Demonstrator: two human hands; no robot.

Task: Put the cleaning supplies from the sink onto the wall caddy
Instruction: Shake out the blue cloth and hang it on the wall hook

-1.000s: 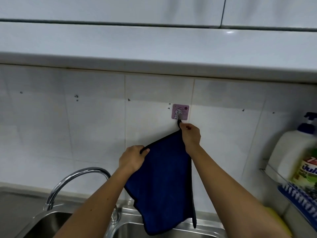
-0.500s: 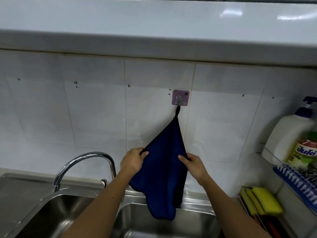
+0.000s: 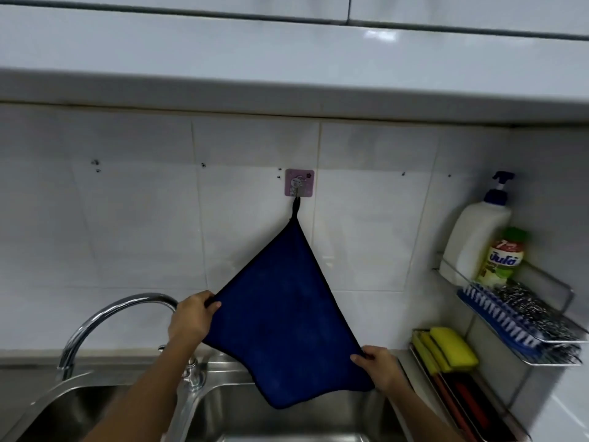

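Nearest to me the steel sink (image 3: 334, 416) lay under both of the person's forearms, with the curved faucet (image 3: 127, 309) arching up on the left. Just above it the left hand (image 3: 191, 320) pinched the left corner of the blue cloth (image 3: 287, 317), thumb laid over the hem and fingers curled behind. The right hand (image 3: 379, 366) pinched the lower right corner the same way, so the cloth was drawn out flat between them, its bottom tip hanging over the basin. Further back, the top corner ran up to a dark loop (image 3: 295, 207) caught on a small pink stick-on hook (image 3: 299, 183) on the tiled wall. To my eye the hanging was done and this was the smoothing-out. It wanted a light, even pull along the wall rather than away from it, since a stuck-on hook could peel, and both corners let go together so the loop kept its seat. Off in the right corner the wall caddy (image 3: 556, 290) held a white pump bottle (image 3: 471, 244), a green-capped bottle (image 3: 505, 260) and a steel scourer (image 3: 522, 301). Yellow sponges (image 3: 452, 346) sat in a lower rack beneath it.
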